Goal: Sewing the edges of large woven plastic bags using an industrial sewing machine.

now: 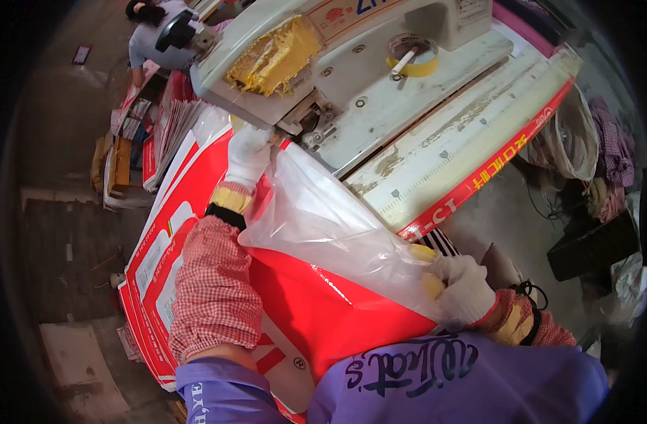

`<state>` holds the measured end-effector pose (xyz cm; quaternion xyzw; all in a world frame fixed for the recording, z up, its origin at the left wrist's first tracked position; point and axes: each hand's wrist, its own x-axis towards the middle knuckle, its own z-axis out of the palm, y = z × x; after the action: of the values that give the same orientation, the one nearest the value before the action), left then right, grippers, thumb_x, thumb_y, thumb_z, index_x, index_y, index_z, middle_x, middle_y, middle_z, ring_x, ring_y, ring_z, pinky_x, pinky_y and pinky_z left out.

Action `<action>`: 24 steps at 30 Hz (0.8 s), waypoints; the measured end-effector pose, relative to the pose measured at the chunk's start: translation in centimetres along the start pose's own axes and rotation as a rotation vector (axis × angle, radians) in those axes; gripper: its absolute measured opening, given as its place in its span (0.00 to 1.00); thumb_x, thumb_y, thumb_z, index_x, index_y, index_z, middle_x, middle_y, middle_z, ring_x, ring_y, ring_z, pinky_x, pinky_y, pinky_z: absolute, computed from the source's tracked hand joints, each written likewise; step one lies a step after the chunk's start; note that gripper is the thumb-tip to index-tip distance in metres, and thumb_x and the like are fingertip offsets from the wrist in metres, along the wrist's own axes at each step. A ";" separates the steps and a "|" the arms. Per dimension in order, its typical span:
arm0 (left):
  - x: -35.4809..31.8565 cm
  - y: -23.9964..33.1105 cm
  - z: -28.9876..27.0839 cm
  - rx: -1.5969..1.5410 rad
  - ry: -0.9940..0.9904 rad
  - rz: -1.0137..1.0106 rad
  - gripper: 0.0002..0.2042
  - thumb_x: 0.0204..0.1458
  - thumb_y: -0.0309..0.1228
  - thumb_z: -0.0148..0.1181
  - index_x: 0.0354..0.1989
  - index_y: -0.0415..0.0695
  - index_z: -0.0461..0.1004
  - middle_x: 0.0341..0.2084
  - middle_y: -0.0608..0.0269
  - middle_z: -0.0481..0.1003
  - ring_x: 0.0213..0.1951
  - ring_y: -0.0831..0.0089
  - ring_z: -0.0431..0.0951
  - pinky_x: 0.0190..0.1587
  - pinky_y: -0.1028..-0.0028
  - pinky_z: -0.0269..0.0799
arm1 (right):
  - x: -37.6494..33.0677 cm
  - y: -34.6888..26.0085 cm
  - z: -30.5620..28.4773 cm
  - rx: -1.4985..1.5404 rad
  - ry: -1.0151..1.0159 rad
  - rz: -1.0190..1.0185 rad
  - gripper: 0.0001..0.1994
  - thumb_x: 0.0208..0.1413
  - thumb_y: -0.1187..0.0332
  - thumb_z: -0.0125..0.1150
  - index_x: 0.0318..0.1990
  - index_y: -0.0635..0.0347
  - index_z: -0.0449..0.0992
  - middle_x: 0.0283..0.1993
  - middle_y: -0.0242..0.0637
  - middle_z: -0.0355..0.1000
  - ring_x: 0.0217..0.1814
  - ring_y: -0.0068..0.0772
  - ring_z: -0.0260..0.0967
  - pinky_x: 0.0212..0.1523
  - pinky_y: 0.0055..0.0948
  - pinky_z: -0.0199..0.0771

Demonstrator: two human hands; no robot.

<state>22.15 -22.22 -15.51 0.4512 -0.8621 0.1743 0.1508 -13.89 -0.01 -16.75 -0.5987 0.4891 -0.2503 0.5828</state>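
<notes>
A red and white plastic sack (pixel 345 307) lies across my lap and up to a sewing machine (pixel 345 116), with a clear plastic liner (pixel 306 212) showing at its mouth. My left hand (pixel 247 157), in a white glove, is closed on the sack's edge right beside the machine's presser foot; its fingertips are partly hidden. At the sack's other corner, near the front of the machine table, my right hand (pixel 465 288) grips the edge through a white glove with yellow fingertips. The stretch of sack mouth between both hands runs along the table edge.
On the machine bed lies a yellow tape roll (pixel 417 65) with a white stick across it. A frayed yellow pad (pixel 277 56) is fixed to the machine head. More printed sacks (pixel 174 131) stand at the left. Another person (pixel 157 42) works at the far left.
</notes>
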 end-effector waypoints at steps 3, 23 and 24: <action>-0.2 0.6 -1.0 -0.228 -0.256 -0.354 0.04 0.42 0.28 0.54 0.26 0.46 0.75 0.26 0.59 0.73 0.27 0.59 0.74 0.28 0.65 0.70 | 0.2 -2.2 -0.5 -0.457 0.037 -0.174 0.10 0.42 0.64 0.62 0.31 0.58 0.75 0.18 0.40 0.70 0.21 0.39 0.71 0.24 0.30 0.71; 8.7 -14.0 -7.0 0.249 -0.118 -0.254 0.09 0.45 0.29 0.52 0.35 0.45 0.73 0.31 0.51 0.75 0.36 0.52 0.75 0.38 0.62 0.71 | 19.2 2.2 10.3 -1.064 0.730 -0.922 0.04 0.44 0.70 0.48 0.27 0.55 0.69 0.22 0.35 0.62 0.25 0.31 0.62 0.25 0.35 0.64; 9.9 -11.3 -7.7 0.397 -0.253 -0.233 0.09 0.46 0.28 0.51 0.36 0.45 0.73 0.33 0.50 0.74 0.38 0.53 0.74 0.39 0.62 0.70 | 20.5 2.6 7.7 -0.885 -0.026 -0.704 0.08 0.48 0.68 0.48 0.35 0.58 0.70 0.30 0.35 0.66 0.35 0.32 0.64 0.34 0.35 0.66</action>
<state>26.92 -32.08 -2.59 0.5863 -0.7653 0.2637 -0.0308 0.11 -14.06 -26.25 -0.9161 0.3111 -0.1933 0.1634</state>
